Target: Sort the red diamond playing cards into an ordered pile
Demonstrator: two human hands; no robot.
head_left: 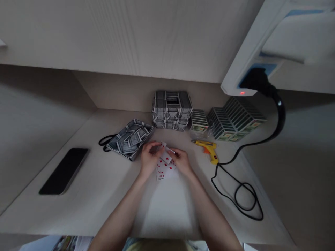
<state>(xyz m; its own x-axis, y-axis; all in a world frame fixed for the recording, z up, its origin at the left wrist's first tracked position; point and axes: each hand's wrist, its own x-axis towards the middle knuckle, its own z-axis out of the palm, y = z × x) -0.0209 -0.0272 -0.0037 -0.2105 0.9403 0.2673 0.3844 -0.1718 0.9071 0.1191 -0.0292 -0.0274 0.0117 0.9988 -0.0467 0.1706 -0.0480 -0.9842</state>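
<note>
Between my two hands a playing card (165,156) with red pips is held up, tilted above the table. Fingers of my left hand (149,158) pinch its left edge, and those of my right hand (181,160) grip its right side. Just beneath lie several face-up playing cards (167,173), spread in a small overlapping pile, with a red 2 and an A at the left corner. A box tray (132,155) made of patterned cards stands beside my left hand, with loose face-down cards (134,138) in it.
A yellow glue gun (213,153) lies to the right, its black cord (237,205) looping along the table. Behind stand a woven card box (172,108) and stacked card packs (230,120). A phone (64,170) lies left. A power strip (243,76) hangs upper right.
</note>
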